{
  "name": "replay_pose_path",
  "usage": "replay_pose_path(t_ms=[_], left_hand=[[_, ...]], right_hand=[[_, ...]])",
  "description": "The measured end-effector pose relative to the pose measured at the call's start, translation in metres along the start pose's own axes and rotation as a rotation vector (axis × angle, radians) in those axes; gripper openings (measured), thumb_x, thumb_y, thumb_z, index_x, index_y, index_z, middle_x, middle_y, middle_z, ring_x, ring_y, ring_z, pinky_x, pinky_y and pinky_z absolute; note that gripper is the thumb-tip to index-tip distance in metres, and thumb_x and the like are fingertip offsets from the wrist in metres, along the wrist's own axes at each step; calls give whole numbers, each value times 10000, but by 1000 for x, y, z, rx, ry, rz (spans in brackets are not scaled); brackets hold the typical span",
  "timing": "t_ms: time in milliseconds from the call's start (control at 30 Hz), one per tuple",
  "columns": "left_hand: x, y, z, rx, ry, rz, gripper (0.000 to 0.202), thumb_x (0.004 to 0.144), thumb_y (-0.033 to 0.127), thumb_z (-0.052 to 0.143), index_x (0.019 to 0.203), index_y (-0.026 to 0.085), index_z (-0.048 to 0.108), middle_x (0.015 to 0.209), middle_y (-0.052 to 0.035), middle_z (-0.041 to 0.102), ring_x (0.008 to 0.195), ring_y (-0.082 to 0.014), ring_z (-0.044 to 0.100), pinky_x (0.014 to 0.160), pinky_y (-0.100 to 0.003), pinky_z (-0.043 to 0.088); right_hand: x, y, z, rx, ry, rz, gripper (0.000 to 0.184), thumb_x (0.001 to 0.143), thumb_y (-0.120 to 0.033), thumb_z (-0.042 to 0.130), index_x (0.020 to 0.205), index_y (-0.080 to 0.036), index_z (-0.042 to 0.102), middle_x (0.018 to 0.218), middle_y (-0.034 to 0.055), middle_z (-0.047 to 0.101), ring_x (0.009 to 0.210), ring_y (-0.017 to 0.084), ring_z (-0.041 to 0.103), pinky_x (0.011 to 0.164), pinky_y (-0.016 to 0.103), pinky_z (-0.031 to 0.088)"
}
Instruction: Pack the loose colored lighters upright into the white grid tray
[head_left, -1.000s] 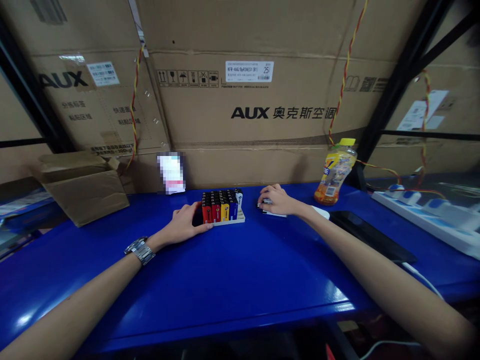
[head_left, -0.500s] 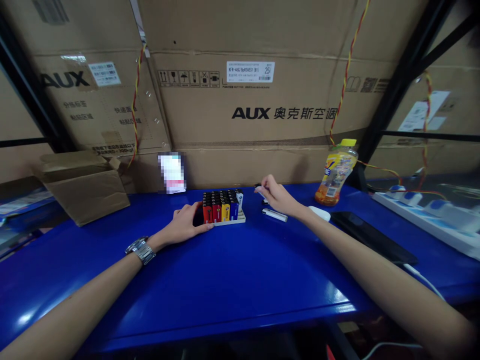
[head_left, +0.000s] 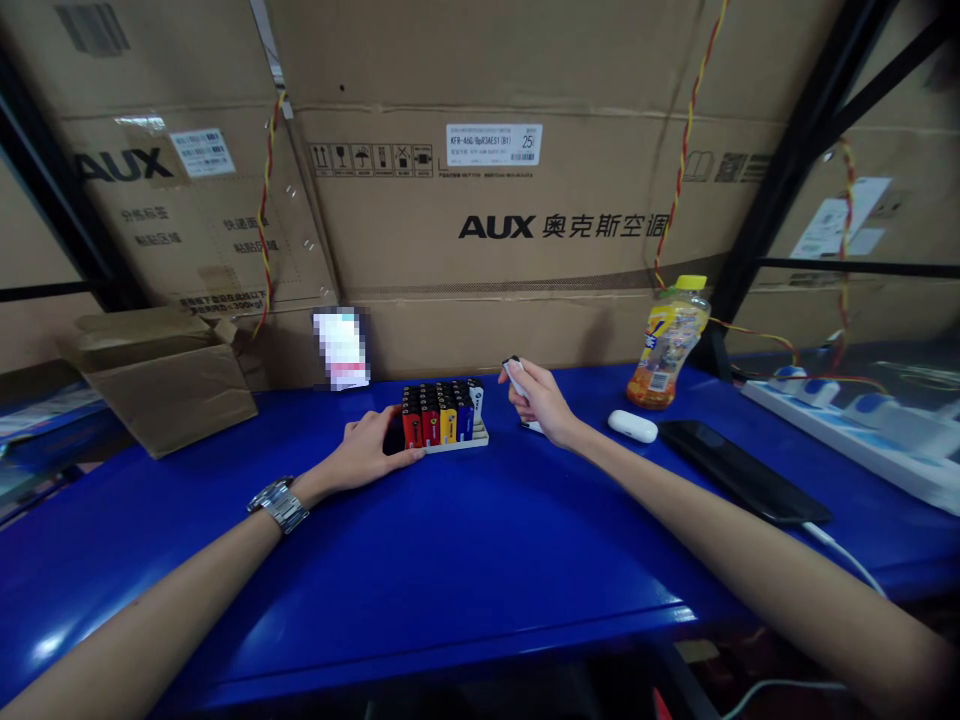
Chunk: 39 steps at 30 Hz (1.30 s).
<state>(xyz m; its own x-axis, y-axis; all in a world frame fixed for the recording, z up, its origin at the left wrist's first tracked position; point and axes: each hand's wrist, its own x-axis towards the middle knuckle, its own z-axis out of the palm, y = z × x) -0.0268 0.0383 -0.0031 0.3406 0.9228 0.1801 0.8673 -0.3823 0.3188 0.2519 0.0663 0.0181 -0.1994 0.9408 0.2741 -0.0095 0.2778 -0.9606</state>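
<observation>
Several lighters (head_left: 430, 425) in red, yellow, blue and white stand upright in rows in a white tray (head_left: 480, 438). At the tray's left end, my left hand (head_left: 367, 447) grips it, thumb along the front edge and fingers towards the back. My right hand (head_left: 544, 402) is closed around a white lighter (head_left: 516, 374) with a black top, raised slightly over the table to the right of the tray. Beneath that hand lies another white lighter (head_left: 532, 427), mostly hidden by the fingers. White slots show at the tray's right end.
On the right are a white earbud case (head_left: 632, 426), a black phone (head_left: 739, 470) on a cable, a drink bottle (head_left: 667, 345) and a power strip (head_left: 847, 430). A small cardboard box (head_left: 172, 385) and a blurred-out screen (head_left: 341, 347) stand left on the blue table (head_left: 420, 580). Large cartons wall the back.
My right hand has lifted a white lighter from the table and turned it more upright, moving a little towards me. My left hand stays at the tray.
</observation>
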Motion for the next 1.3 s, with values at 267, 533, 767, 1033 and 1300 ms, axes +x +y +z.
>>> replay_pose_path(t_ms=[267, 533, 767, 1033, 1300], left_hand=[[0, 2, -1, -16, -5, -15, 806, 743, 723, 504, 1320, 163, 448, 1132, -163, 610, 1067, -377, 520, 910, -528, 359], [0, 3, -3, -22, -22, -19, 821, 749, 723, 499, 1323, 140, 431, 1154, -174, 602, 1090, -371, 507, 927, -529, 351], [0, 2, -1, -5, -15, -16, 822, 751, 730, 495, 1317, 137, 434, 1136, -171, 607, 1075, -368, 515, 913, -525, 361], [1, 0, 0, -1, 10, 7, 780, 762, 711, 502, 1313, 164, 439, 1164, -166, 610, 1079, -367, 522, 903, -534, 368], [1, 1, 0, -3, -4, -7, 818, 750, 724, 507, 1321, 143, 437, 1180, -173, 604, 1095, -369, 514, 910, -533, 362]], right_hand=[[-3, -6, 5, 178, 149, 233, 421, 888, -472, 326, 535, -245, 305, 358, -71, 231, 318, 72, 143, 317, 219, 123], [-5, -7, 10, 162, 174, 214, 416, 917, -438, 264, 561, -233, 332, 351, -80, 238, 304, 65, 155, 314, 207, 153], [-3, 1, 5, -55, 42, -60, 326, 861, -555, 487, 827, -238, 416, 534, -70, 483, 387, 79, 360, 388, 203, 265], [5, 10, -2, -415, -30, -368, 287, 841, -457, 573, 818, -173, 604, 605, -51, 382, 539, 99, 362, 513, 250, 307], [8, 24, -2, -446, -160, -332, 300, 851, -404, 568, 1035, -166, 582, 705, -2, 575, 610, 133, 542, 578, 281, 447]])
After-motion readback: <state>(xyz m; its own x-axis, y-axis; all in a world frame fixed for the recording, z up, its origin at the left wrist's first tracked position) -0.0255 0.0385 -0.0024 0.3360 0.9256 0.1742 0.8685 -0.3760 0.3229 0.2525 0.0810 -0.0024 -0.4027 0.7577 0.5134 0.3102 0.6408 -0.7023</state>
